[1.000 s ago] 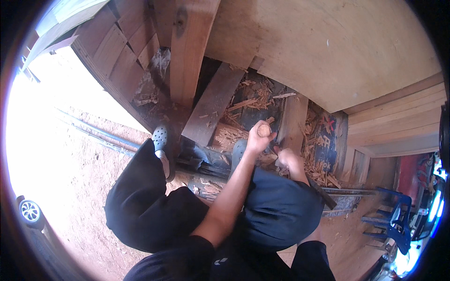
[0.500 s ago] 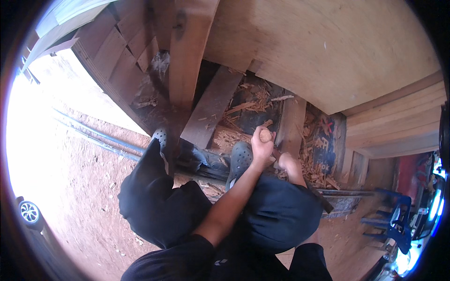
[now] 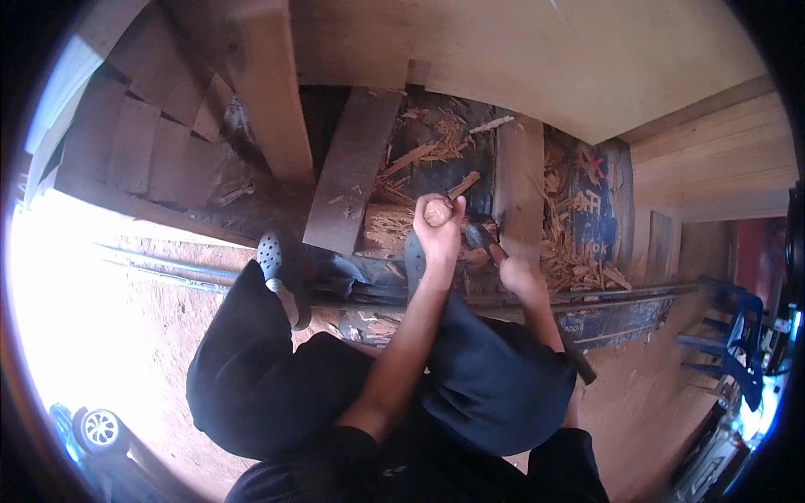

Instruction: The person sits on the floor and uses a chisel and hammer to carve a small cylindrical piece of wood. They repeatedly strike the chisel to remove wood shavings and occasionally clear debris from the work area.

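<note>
In my left hand (image 3: 441, 239) is a piece of wood (image 3: 438, 215), its pale round end facing up between the thumb and curled fingers. My right hand (image 3: 521, 275) is closed round a hatchet-like tool (image 3: 480, 235). Its dark head lies just right of the wood, and its exact shape is hard to make out. A dark handle end (image 3: 580, 362) shows below my right forearm. Both hands are in front of my knees, above the chip-strewn ground. My left fingers partly cover the wood, so its length is hidden.
A dark plank (image 3: 352, 176) and a lighter plank (image 3: 521, 180) lie ahead, with wood chips (image 3: 444, 138) between them. A post (image 3: 272, 92) rises at left, and a large plywood panel (image 3: 537, 59) stands beyond. Thin pipes (image 3: 625, 295) cross near my feet. A blue chair (image 3: 734, 339) is at right.
My right hand has drawn away from the left, and the tool's dark head now shows between them. My left hand still grips the wood. The whole view has shifted slightly.
</note>
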Tool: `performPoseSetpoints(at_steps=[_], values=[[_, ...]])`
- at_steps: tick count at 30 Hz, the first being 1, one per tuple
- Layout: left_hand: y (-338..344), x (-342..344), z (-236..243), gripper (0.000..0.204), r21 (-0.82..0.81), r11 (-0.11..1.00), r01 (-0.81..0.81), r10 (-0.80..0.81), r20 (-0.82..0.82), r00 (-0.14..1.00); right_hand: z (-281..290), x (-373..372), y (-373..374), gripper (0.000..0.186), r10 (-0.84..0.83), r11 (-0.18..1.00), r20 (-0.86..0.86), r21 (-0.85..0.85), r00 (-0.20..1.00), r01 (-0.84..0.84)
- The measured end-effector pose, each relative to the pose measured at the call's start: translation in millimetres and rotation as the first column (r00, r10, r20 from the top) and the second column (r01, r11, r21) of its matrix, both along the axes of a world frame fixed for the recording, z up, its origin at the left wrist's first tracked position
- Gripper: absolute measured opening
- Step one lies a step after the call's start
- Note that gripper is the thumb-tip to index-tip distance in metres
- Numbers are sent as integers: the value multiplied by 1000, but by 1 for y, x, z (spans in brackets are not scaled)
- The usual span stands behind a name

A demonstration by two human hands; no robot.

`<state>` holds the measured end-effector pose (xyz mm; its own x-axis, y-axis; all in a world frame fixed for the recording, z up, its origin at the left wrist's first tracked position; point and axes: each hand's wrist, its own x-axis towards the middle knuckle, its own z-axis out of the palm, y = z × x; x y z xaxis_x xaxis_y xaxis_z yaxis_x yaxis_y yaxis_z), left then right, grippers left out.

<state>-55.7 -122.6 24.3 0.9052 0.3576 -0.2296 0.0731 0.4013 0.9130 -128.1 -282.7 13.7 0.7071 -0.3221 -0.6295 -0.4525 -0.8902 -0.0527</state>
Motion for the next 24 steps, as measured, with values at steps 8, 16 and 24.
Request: performPoseSetpoints(at_steps=[8, 16, 24], values=[[5, 4, 42, 24, 27, 996, 88, -86, -66, 994, -5, -48, 9, 89, -409, 904, -27, 128, 912, 409], [2, 41, 97, 27, 131, 961, 244, -276, 422, 863, -28, -82, 20, 43, -283, 951, 228, 195, 932, 241], [-3, 3, 6, 24, 141, 793, 593, -605, 63, 794, -64, -102, 16, 43, -35, 990, 444, 137, 895, -30]])
